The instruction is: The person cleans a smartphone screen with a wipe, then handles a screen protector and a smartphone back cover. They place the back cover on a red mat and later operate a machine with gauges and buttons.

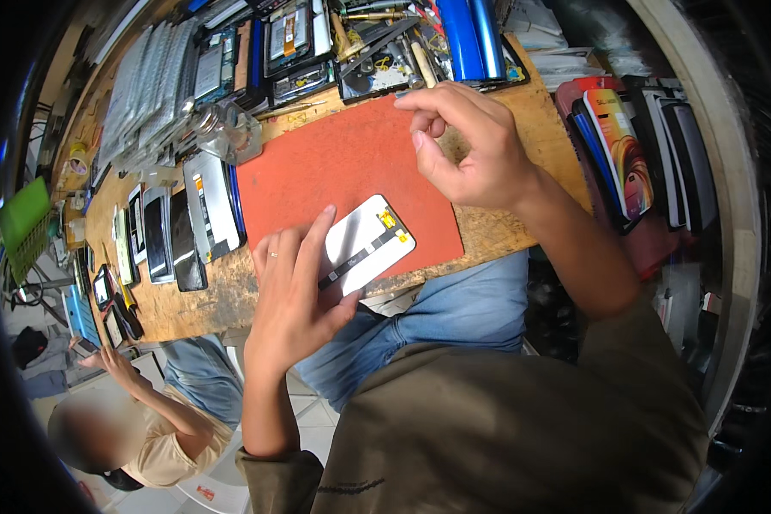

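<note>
A phone screen panel (370, 242), its white back up with a dark strip and yellow flex parts, lies at the near edge of a red work mat (317, 154). My left hand (293, 287) grips it by its left end, fingers over the far side and thumb along the near edge; that end is hidden under the hand. Over the mat's far right corner hovers my right hand (475, 146). Its index finger and thumb stand apart, the other fingers are partly curled, and I see nothing held in it.
Phone panels (207, 206) lie left of the mat, with bubble-wrap packs (146, 94) behind them. A tray of tools (394, 60) and blue rolls (471, 38) line the back. Phone cases (625, 154) stand at right. Another person (171, 437) sits at lower left.
</note>
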Tool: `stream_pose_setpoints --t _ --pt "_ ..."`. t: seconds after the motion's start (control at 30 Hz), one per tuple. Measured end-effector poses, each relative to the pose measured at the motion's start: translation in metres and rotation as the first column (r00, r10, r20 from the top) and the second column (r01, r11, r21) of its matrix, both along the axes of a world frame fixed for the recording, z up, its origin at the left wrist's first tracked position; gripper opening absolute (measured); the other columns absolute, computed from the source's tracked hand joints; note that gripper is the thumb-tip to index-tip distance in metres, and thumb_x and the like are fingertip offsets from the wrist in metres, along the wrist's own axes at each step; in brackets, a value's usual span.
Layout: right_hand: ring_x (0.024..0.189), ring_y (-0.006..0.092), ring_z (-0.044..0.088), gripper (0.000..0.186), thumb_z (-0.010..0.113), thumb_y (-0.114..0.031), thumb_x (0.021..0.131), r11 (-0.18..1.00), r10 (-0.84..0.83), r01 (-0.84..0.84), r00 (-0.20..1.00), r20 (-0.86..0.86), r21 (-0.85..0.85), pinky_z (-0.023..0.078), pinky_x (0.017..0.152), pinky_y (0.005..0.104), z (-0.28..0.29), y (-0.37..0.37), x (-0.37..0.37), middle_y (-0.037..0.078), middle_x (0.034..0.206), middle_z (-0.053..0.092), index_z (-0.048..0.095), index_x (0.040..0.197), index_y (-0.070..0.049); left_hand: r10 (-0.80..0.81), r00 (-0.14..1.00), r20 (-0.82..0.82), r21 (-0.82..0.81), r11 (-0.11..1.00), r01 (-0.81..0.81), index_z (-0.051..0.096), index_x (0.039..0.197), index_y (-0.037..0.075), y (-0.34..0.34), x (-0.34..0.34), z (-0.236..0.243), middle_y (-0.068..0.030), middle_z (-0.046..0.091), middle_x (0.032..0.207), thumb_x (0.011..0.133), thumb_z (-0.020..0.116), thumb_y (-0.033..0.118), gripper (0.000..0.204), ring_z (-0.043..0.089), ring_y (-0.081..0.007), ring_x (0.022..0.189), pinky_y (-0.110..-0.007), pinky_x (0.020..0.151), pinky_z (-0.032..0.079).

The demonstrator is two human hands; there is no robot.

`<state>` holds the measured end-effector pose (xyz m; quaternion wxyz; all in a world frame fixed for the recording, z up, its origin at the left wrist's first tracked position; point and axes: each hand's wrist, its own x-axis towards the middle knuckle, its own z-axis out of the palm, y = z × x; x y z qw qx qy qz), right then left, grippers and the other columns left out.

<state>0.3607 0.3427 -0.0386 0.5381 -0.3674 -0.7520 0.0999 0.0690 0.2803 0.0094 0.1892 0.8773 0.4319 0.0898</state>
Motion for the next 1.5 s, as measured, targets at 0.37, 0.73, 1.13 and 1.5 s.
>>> stream_pose_setpoints --t 0.37,0.73,1.13,1.5 --pt "0.099 0.0178 0.066 0.09 0.092 -0.026 0.078 0.756 0.484 -0.487 0.866 -0.128 -0.437 0.054 0.088 0.0343 0.052 -0.061 -0.019 0.011 0.117 0.069 0.048 0.153 -0.001 0.038 0.947 0.318 0.14 0.986 -0.086 0.038 0.159 0.003 -0.033 -0.025 0.044 -0.0166 0.054 0.126 0.063 0.087 0.007 0.108 0.052 -0.0339 0.12 -0.046 0.11 0.041" --pt "0.101 0.0225 0.066 0.082 0.091 -0.031 0.077 0.653 0.69 -0.688 0.712 -0.126 -0.317 0.054 0.089 0.0365 0.076 -0.066 -0.055 0.011 0.12 0.067 0.055 0.144 -0.001 -0.021 0.969 0.247 0.333 0.941 -0.065 0.041 0.157 0.004 -0.075 -0.047 0.07 -0.0175 0.058 0.127 0.068 0.091 0.022 0.104 0.053 -0.0373 0.121 -0.05 0.108 0.038" --pt "0.114 0.0218 0.062 0.081 0.047 -0.055 0.11 -0.306 0.432 -0.777 0.401 -0.808 -0.55 0.051 0.101 0.0372 0.038 -0.038 -0.103 0.017 0.135 0.06 0.031 0.16 0.007 -0.254 0.933 -0.255 0.716 0.599 0.359 0.048 0.153 0.033 -0.007 -0.091 0.067 0.0032 0.058 0.126 0.099 0.062 0.031 0.055 0.057 -0.0113 0.12 -0.036 0.115 0.038" --pt "0.127 0.0208 0.059 0.086 0.073 -0.042 0.095 -0.213 0.235 -0.869 0.399 -0.886 -0.448 0.041 0.115 0.0387 0.224 0.009 -0.145 0.015 0.147 0.054 0.036 0.157 0.005 0.167 0.943 0.287 0.773 0.541 -0.331 0.064 0.129 0.017 0.077 -0.183 0.305 -0.0138 0.061 0.12 0.074 0.088 0.039 0.063 0.057 -0.0328 0.111 -0.05 0.099 0.044"
